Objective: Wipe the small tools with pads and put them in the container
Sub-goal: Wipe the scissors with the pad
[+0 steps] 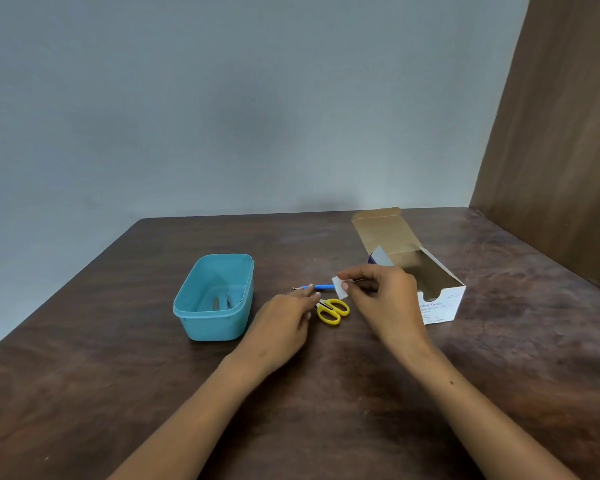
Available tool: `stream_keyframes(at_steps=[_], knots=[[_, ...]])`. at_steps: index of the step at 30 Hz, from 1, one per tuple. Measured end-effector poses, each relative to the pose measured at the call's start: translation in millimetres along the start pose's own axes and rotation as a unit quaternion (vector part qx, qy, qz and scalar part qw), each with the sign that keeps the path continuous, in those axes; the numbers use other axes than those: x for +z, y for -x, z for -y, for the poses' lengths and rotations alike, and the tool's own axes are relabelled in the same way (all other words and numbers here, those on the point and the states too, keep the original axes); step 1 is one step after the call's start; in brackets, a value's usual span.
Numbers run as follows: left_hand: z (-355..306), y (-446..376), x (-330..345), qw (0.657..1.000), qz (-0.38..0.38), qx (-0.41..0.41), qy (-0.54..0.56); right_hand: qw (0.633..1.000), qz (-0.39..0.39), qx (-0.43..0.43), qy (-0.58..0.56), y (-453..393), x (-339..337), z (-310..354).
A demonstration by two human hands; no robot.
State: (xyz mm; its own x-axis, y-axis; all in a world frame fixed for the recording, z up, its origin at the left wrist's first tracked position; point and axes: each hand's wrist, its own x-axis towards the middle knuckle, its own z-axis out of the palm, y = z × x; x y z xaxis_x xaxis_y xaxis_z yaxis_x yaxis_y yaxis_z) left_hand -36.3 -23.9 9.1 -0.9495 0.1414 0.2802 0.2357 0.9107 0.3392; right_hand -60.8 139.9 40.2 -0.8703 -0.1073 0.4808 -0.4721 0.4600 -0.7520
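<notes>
1. The dark brown wooden tabletop (118, 375) carries everything within my reach.
2. The open white cardboard swab box (440, 299) stands at right, near my wiping hand.
3. The teal plastic container (215, 327) waits at left; I think some tools already lie inside.
4. My left hand (284, 320) pinches the blue-handled thin tool (321, 287) to steady it.
5. My right hand (378, 292) has its grip closed on the small white pad (339, 287), around the shaft.
6. The yellow-handled scissors (333, 310) lie below, not yet wiped, I judge.

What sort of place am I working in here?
Probably a plain room set up for tabletop work: a dark wooden table against a bare grey wall, with only a teal container and a swab box out.
</notes>
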Motion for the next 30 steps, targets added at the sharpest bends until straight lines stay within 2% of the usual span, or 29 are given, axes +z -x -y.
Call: stream_keyframes(at_steps=[2, 5, 8, 19, 26, 30], knots=[[-1.3, -0.2, 1.3, 0.999, 0.031, 0.027, -0.030, 1.000, 0.000, -0.004, 0.012, 0.2, 0.2, -0.7], [-3.0, 0.5, 0.3, 0.998, 0.026, 0.038, -0.050, 1.000, -0.003, -0.007, 0.019, 0.1, 0.6, -1.8], [-3.3, 0.7, -5.7, 0.999, 0.011, 0.034, -0.040, 1.000, -0.010, -0.008, 0.021, -1.0, 1.3, -3.1], [-2.0, -2.0, -8.1, 0.999, 0.031, -0.005, 0.036, 0.999, 0.004, -0.008, 0.032, -2.2, 2.8, -7.5], [-5.5, -0.6, -6.6, 0.995, -0.038, -0.010, 0.095, 0.999, -0.006, -0.035, 0.006, -0.5, 3.3, -2.6], [-7.7, 0.3, -6.3, 0.977, -0.088, -0.071, 0.180, 0.997, -0.048, -0.049, -0.043, 1.1, 0.4, 1.7]])
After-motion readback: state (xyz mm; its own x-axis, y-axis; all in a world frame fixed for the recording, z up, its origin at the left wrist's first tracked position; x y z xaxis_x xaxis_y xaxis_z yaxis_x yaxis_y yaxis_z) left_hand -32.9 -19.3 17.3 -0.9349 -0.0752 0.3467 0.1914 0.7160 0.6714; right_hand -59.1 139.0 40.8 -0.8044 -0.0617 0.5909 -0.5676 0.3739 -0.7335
